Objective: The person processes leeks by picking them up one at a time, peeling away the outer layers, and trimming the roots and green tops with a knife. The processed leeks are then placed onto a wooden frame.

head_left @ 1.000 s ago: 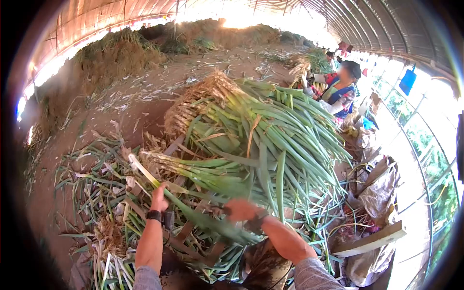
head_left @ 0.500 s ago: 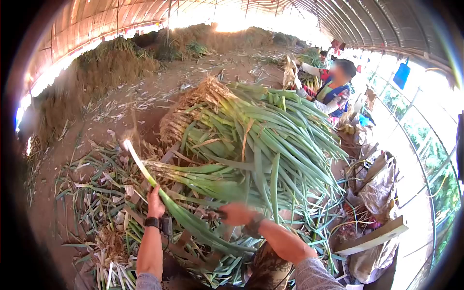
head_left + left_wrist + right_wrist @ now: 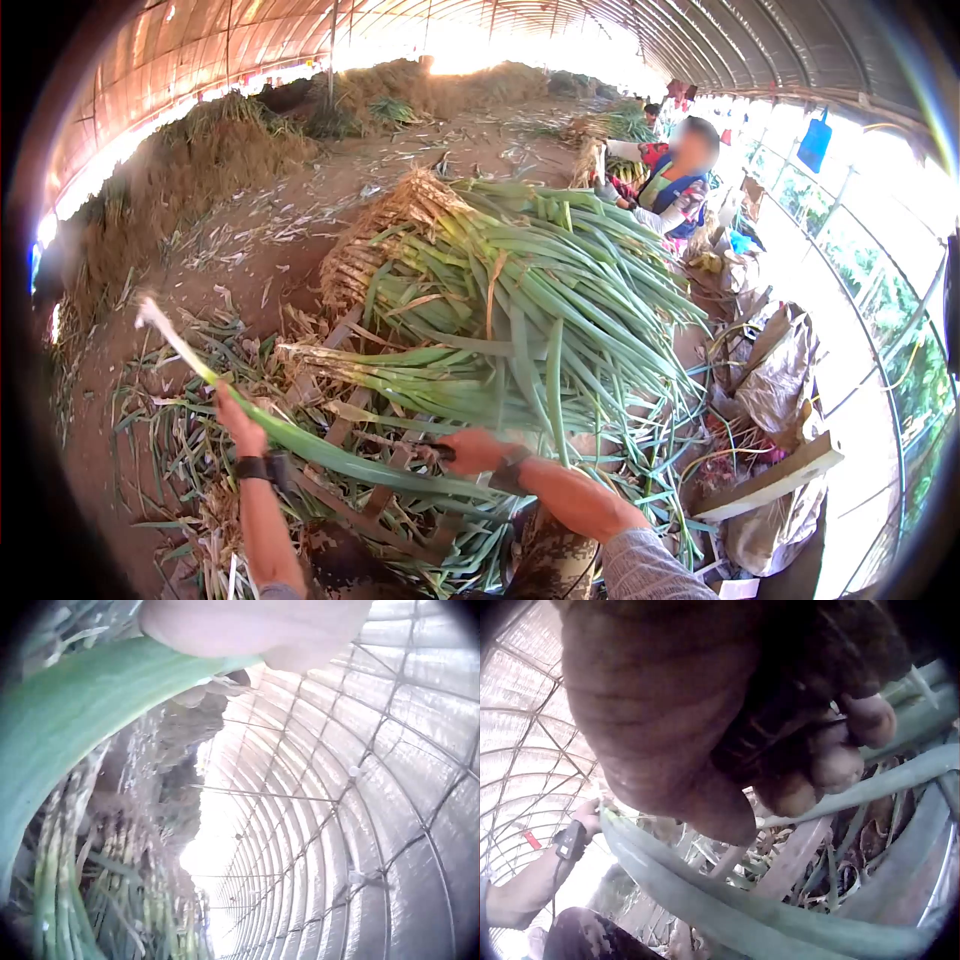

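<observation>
Fingers of left hand [image 3: 242, 428] clamped round green stalk [image 3: 300, 440], white end [image 3: 172, 333] at left of frame; right hand [image 3: 478, 452] grips dark handle [image 3: 442, 452]. One stalk seemingly being handled; next move calls for steady grip, leaves [image 3: 400, 477] clear of handle. Heap [image 3: 560, 250] at centre, scraps [image 3: 185, 440] lower left crowd space.

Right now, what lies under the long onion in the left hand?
Loose green leaves and a flat slat show below the held onion. Whatever its own leaves cover cannot be seen.
</observation>
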A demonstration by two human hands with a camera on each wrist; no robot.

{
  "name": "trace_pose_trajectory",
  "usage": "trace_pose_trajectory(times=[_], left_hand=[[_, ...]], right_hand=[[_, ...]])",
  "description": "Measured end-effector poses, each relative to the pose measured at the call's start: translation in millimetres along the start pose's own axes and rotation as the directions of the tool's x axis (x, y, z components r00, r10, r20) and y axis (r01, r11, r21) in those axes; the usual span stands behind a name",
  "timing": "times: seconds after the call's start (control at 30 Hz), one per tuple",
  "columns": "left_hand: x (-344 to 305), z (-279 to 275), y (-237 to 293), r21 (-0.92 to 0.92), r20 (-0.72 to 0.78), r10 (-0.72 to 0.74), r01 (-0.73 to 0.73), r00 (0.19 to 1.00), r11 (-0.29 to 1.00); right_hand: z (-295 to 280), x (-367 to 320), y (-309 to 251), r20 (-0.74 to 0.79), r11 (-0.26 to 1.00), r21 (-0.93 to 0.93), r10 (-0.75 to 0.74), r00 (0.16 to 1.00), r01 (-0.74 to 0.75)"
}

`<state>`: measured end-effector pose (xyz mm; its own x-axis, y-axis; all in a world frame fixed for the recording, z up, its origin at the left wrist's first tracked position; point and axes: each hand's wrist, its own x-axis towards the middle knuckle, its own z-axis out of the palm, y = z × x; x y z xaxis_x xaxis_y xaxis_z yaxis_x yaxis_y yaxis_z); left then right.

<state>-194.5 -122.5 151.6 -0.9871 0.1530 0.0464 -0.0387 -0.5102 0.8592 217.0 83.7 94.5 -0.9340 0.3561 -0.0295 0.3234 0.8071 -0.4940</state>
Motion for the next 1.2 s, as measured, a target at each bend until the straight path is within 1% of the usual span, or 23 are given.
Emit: trace_pose_trajectory(times=[0.07, 0.13, 0.17, 0.23, 0.33, 0.4, 0.5, 0.57, 0.6, 0.63, 0.67, 0.73, 0.8, 0.83, 0.87, 0.9, 0.97, 1.0, 1.03, 1.07, 1.1, 1.13, 1.2], left_hand=[[34, -14, 48, 0.082, -0.005, 0.18, -0.179, 0.984, 0.981], [69, -32, 104, 0.219, -0.003, 0.421, -0.41, 0.907, 0.885], [81, -44, 137, 0.279, 0.042, 0.394, -0.39, 0.918, 0.878], [66, -47, 200, 0.451, 0.063, 0.545, -0.511, 0.836, 0.732], [181, -164, 259, 0.746, 0.208, 0.499, -0.466, 0.841, 0.475], [188, -220, 272, 0.814, 0.298, 0.5, -0.49, 0.813, 0.311], [176, -316, 238, 0.774, 0.506, 0.599, -0.633, 0.62, 0.002], [127, -376, 211, 0.804, 0.593, 0.593, -0.437, 0.545, -0.402], [101, -398, 200, 0.761, 0.357, 0.347, -0.054, 0.867, -0.647], [77, -422, 190, 0.398, 0.043, 0.024, 0.005, 0.999, -0.917], [59, -442, 177, 0.633, -0.011, 0.008, 0.014, 1.0, -0.774], [33, -446, 118, 0.949, 0.082, 0.0, -0.078, 0.997, -0.305], [21, -416, 66, 0.966, 0.246, -0.015, -0.244, 0.969, 0.089], [41, -414, 21, 0.956, 0.123, -0.083, -0.096, 0.989, 0.277], [42, -374, 3, 0.964, 0.248, -0.104, -0.255, 0.963, -0.069], [34, -321, -7, 0.966, 0.227, -0.209, -0.192, 0.951, 0.173], [1, -183, -12, 0.816, 0.178, -0.41, 0.099, 0.895, 0.569], [1, -135, -22, 0.795, 0.285, -0.403, 0.02, 0.87, 0.606], [9, -99, -49, 0.781, 0.234, -0.433, 0.096, 0.871, 0.617], [5, -67, -61, 0.657, 0.44, -0.461, 0.073, 0.77, 0.751], [-8, -23, -68, 0.769, 0.313, -0.499, 0.093, 0.808, 0.633], [-31, 3, -67, 0.644, 0.506, -0.508, 0.087, 0.697, 0.76], [-91, -4, -131, 0.727, 0.432, -0.658, 0.193, 0.617, 0.659]], right_hand=[[4, 0, 11, -0.04, 0.999, 0.02, -0.024, 0.999, 0.025], [9, 1, 25, -0.026, 0.998, 0.053, -0.016, 1.0, 0.017], [13, 1, 29, -0.01, 0.996, 0.086, -0.007, 1.0, 0.008], [15, 2, 35, -0.007, 0.993, 0.11, -0.032, 0.999, 0.033], [9, 2, 35, 0.04, 0.991, 0.137, -0.011, 0.999, 0.006], [9, 2, 36, 0.029, 0.995, 0.097, 0.009, 1.0, -0.011], [13, -2, 46, -0.002, 0.995, 0.099, -0.008, 1.0, 0.008], [14, -8, 58, 0.003, 0.993, 0.118, 0.027, 1.0, -0.027], [17, -8, 59, 0.01, 0.989, 0.14, 0.046, 0.999, -0.047], [19, -8, 61, 0.056, 0.989, 0.103, 0.097, 0.994, -0.102], [15, -5, 63, 0.102, 0.988, 0.055, 0.138, 0.985, -0.144], [-5, -19, 57, 0.048, 0.972, 0.132, 0.191, 0.98, -0.196], [-12, -29, 68, -0.006, 0.961, 0.041, 0.275, 0.961, -0.274], [-20, -35, 72, 0.009, 0.963, 0.033, 0.266, 0.964, -0.266], [-28, -42, 73, 0.009, 0.932, 0.063, 0.356, 0.934, -0.356], [-34, -47, 73, 0.012, 0.89, 0.095, 0.447, 0.894, -0.446], [-38, -54, 78, 0.088, 0.888, 0.037, 0.453, 0.887, -0.458], [-39, -55, 78, 0.157, 0.887, -0.019, 0.459, 0.874, -0.462], [-49, -57, 64, 0.269, 0.927, -0.042, 0.37, 0.889, -0.373], [-57, -52, 58, 0.294, 0.923, -0.032, 0.376, 0.879, -0.384], [-62, -46, 58, 0.247, 0.925, 0.028, 0.362, 0.899, -0.38], [-52, -56, 60, 0.207, 0.917, 0.089, 0.364, 0.908, -0.388], [-8, -100, 86, 0.216, 0.917, 0.082, 0.366, 0.905, -0.39]])
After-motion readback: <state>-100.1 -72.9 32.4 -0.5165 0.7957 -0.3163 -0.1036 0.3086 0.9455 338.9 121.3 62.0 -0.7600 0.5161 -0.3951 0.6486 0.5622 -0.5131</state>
